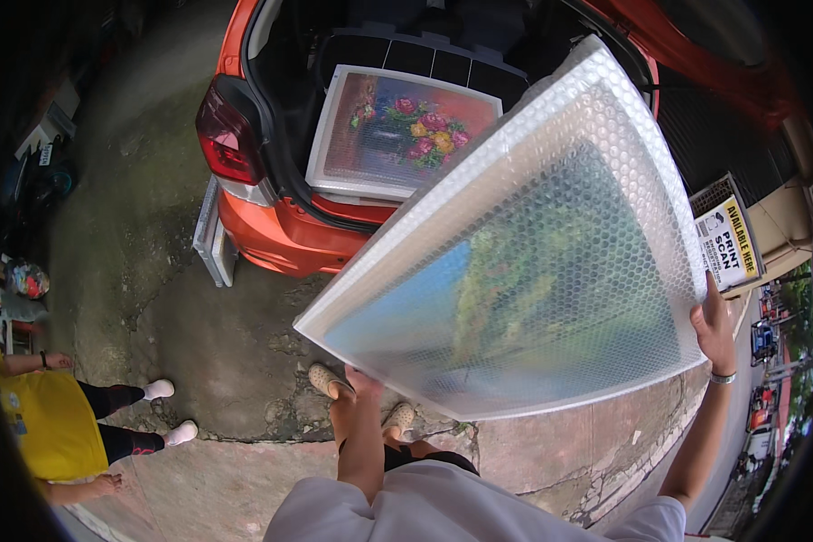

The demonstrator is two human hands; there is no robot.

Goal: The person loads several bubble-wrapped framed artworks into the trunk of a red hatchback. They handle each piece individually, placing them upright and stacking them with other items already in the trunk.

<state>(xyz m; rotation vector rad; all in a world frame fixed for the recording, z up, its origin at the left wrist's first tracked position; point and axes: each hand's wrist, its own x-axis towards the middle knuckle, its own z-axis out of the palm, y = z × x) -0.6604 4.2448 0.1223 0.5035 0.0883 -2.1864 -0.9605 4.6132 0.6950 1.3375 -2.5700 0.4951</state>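
Note:
A large framed painting [515, 289], wrapped in bubble wrap, hangs tilted in front of me between both hands. Green and blue show through the wrap. My left hand [363, 381] is closed at its lower left edge, the fingers partly hidden behind the frame. At the right edge, my right hand [714, 330] grips the frame, thumb on the front. Beyond it, a white-framed flower painting [405, 131] lies in the boot of an orange car [280, 230]. The held painting covers part of the boot opening.
Wrapped flat frames [213, 237] lean by the car's rear bumper on the left. A person in a yellow shirt [52, 420] stands at the left on the cracked concrete [244, 361]. A printed sign [728, 239] stands at the right, near a street with parked vehicles.

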